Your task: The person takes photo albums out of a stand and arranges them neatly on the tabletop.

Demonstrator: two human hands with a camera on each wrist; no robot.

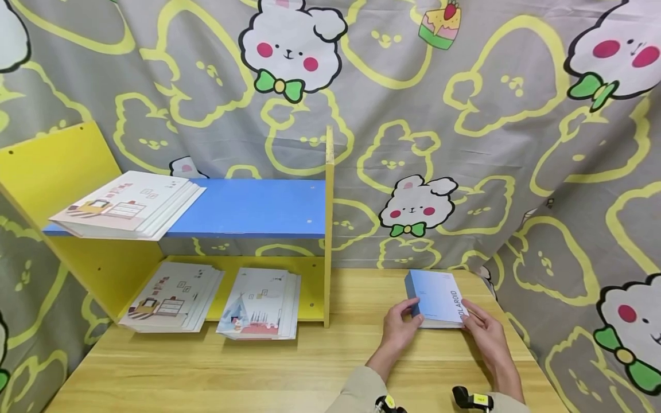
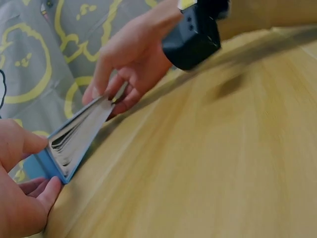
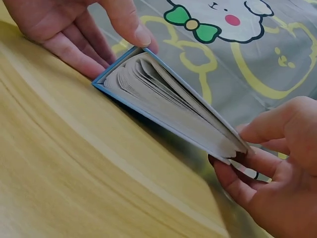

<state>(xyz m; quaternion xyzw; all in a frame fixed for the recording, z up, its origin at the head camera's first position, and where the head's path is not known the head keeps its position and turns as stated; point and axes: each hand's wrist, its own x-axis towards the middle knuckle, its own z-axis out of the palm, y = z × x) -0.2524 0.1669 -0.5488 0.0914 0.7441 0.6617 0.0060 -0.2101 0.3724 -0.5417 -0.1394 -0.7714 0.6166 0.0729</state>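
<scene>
A thick blue-and-white photo album (image 1: 436, 295) with "POLAROID" lettering is held just at the tabletop, on the right side. My left hand (image 1: 399, 326) grips its blue spine side, thumb over the cover and fingers underneath. At the opposite edge, my right hand (image 1: 485, 331) pinches the covers between thumb and fingers. The right wrist view shows the album's page block (image 3: 163, 94) from the lower end, its pages bunched near the spine and the covers slightly parted. In the left wrist view, the album (image 2: 81, 134) tilts between both hands.
A yellow-and-blue shelf unit (image 1: 248, 206) stands on the wooden table (image 1: 330, 367) at left. One stack of white illustrated books (image 1: 129, 203) lies on its upper board; two more stacks, including a tent-pictured one (image 1: 260, 304), sit below. A patterned curtain (image 1: 392, 115) hangs behind.
</scene>
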